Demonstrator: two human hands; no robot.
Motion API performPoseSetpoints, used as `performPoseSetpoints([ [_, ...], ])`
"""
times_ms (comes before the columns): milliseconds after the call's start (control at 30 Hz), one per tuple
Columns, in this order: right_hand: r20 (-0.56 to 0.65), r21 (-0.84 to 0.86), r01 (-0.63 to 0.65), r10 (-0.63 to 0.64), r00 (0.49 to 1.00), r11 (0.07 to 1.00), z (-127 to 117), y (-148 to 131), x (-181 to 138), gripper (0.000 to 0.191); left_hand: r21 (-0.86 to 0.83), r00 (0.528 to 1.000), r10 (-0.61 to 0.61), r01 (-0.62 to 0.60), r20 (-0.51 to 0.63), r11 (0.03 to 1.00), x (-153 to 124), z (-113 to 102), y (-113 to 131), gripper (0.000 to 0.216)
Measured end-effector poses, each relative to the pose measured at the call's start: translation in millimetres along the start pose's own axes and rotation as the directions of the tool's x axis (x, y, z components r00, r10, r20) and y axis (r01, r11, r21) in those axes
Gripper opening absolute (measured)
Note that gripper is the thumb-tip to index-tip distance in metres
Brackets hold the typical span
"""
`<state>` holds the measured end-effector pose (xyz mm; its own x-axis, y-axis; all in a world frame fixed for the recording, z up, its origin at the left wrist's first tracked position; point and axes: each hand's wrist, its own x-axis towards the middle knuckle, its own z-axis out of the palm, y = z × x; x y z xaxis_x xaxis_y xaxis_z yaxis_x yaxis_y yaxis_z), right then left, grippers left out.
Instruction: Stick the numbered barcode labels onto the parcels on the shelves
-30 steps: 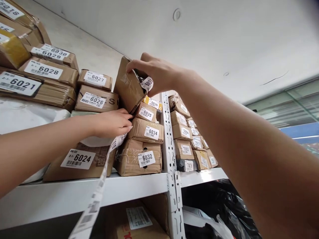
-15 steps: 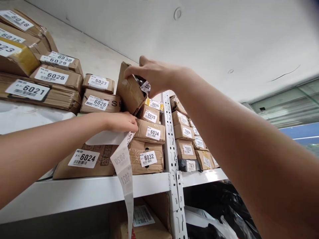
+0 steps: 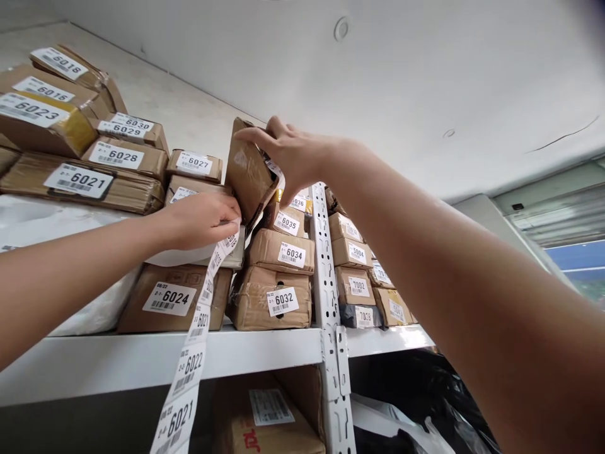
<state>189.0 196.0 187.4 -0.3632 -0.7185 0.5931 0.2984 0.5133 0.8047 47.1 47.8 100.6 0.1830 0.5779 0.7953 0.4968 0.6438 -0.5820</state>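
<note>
My right hand grips a brown cardboard box by its upper edge, thumb side and fingers around it. The box stands tilted on the top shelf, between the stack with the parcel 6027 and the stack with the parcel 6035. My left hand is closed on a long strip of numbered labels, which hangs down past the shelf edge. That hand is in front of the parcel 6026, mostly covering it, and close to the box's lower left side.
Several labelled parcels are stacked at left, among them 6021 and 6024. A perforated white upright divides the shelf from the right bay. Black and white bags lie below right. The ceiling is close overhead.
My left hand has moved left, away from the parcel 6034, and the label strip has swung left, its printed side now facing me. My right hand still holds the box, which is turned slightly.
</note>
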Motion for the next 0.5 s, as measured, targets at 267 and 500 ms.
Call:
performPoseSetpoints([
  [267,-0.063,0.108,-0.146,0.154,0.986,0.983,-2,0,1,0.107,-0.016,0.993,-0.120,0.120,-0.002,0.993,0,-9,0,0.040],
  [500,-0.205,0.121,-0.113,0.136,0.969,0.986,-5,-5,-8,0.065,0.002,0.948,-0.140,0.146,0.284,0.989,0,0,21,0.047],
])
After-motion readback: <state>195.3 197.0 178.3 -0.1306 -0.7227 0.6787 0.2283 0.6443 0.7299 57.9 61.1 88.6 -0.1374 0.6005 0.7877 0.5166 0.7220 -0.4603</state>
